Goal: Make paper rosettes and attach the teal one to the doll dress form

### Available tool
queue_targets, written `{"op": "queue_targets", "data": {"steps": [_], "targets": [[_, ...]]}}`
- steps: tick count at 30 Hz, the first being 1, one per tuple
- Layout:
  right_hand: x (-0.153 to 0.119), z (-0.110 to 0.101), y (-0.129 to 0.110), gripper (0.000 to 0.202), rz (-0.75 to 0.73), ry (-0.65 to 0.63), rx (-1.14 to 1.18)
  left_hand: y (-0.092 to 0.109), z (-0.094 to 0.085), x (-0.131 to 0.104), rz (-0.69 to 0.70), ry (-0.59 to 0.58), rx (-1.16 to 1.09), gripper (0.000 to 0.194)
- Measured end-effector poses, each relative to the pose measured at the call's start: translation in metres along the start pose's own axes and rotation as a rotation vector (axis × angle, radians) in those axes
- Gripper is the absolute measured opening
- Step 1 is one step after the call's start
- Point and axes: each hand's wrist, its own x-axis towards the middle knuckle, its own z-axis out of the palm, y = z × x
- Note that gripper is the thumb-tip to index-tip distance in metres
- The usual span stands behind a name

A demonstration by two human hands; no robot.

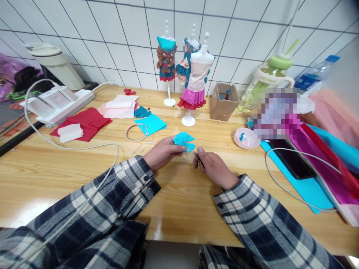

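Note:
My left hand (164,151) pinches a bright blue piece of crinkled paper (183,140), pleated and spread like a round fan with slits at its right side. From the right, my right hand (211,164) is closed around small dark scissors (197,155); the fingers hide most of the handles. Their tips point at the lower right edge of the blue paper, and I cannot tell whether they touch it. Tiny blue scraps lie on the table below. Just beyond my left hand are a folded blue sheet (153,124) and a ring of white-and-brown tape or wire (136,132).
Dressed mini mannequins (200,71) stand along the tiled wall beside a cardboard box (224,102). A pink bowl (246,138), a phone (293,158) and coloured sheets lie right. Red paper (89,121) and a power strip (66,106) lie left. A white cable (116,149) crosses my left sleeve.

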Motion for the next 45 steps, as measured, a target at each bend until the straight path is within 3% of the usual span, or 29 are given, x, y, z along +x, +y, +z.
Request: {"op": "queue_targets", "data": {"steps": [9, 14, 21, 45], "targets": [[-0.0023, 0.005, -0.0018, 0.071, 0.033, -0.056, -0.152, 0.0, -0.0007, -0.0003, -0.005, 0.009, -0.031, 0.022], [-0.0045, 0.0084, -0.0047, 0.067, 0.013, -0.007, -0.233, -0.0009, -0.0004, -0.0005, 0.003, -0.045, -0.037, 0.021], [-0.0033, 0.0084, -0.0028, 0.063, -0.005, -0.001, -0.221, -0.0023, -0.0013, 0.0007, 0.036, -0.099, 0.001, 0.022], [-0.0008, 0.0067, -0.0017, 0.056, -0.032, -0.048, -0.281, -0.0021, 0.0009, -0.0008, 0.04, -0.073, -0.018, 0.024]]}}
